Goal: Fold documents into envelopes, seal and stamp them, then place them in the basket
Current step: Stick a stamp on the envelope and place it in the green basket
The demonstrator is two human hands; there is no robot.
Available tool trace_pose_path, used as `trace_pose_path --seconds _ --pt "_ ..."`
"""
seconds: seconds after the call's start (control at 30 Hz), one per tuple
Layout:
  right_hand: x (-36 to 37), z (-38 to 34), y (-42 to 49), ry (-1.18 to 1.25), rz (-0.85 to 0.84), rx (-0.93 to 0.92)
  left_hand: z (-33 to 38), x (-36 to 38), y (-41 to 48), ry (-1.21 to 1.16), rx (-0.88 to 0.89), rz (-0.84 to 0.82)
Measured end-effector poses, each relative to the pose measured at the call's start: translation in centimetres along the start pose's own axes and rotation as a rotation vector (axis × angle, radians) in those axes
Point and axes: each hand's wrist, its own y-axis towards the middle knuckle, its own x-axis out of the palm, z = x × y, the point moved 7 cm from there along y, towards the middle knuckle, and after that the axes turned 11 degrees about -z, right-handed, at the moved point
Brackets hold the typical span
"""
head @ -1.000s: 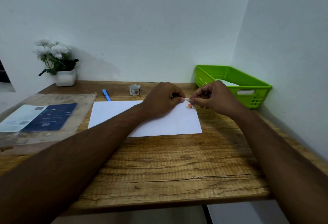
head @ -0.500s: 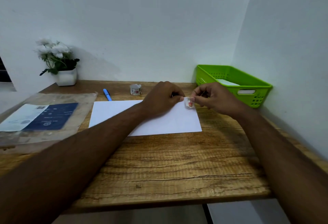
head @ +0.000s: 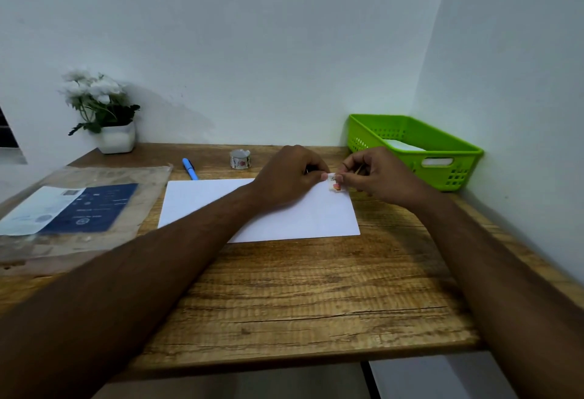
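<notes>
A white envelope (head: 300, 218) lies flat on the wooden desk (head: 300, 297). At its far right corner is a small stamp (head: 335, 184) with a red picture. My left hand (head: 290, 174) rests on the envelope, its fingertips pinching the stamp's left edge. My right hand (head: 376, 177) pinches the stamp's right edge, fingers curled; a thin brown strip shows between them. The green basket (head: 442, 152) stands at the back right against the wall, with white paper (head: 401, 145) inside.
A small roll of stamps (head: 240, 159) and a blue pen (head: 189, 168) lie behind the envelope. A clear plastic sleeve with a blue and white document (head: 69, 209) is at the left. A potted white flower (head: 104, 114) stands back left. Walls close off back and right.
The stamp has been lifted a little off the envelope corner and then brought down again, both hands staying on it. The envelope has not moved.
</notes>
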Motion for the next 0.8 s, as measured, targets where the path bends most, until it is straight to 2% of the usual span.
trace_pose_path --seconds 0.27,0.63,0.8 --pt "-0.18 -0.06 -0.07 -0.035 0.026 0.017 -0.07 0.24 0.06 -0.002 0.004 -0.01" --pt "-0.38 -0.06 -0.1 -0.142 0.147 0.086 -0.12 0.08 -0.07 -0.057 -0.008 0.01" --pt "-0.6 -0.28 -0.49 -0.092 0.218 0.074 -0.14 -0.09 -0.22 -0.081 0.007 0.032"
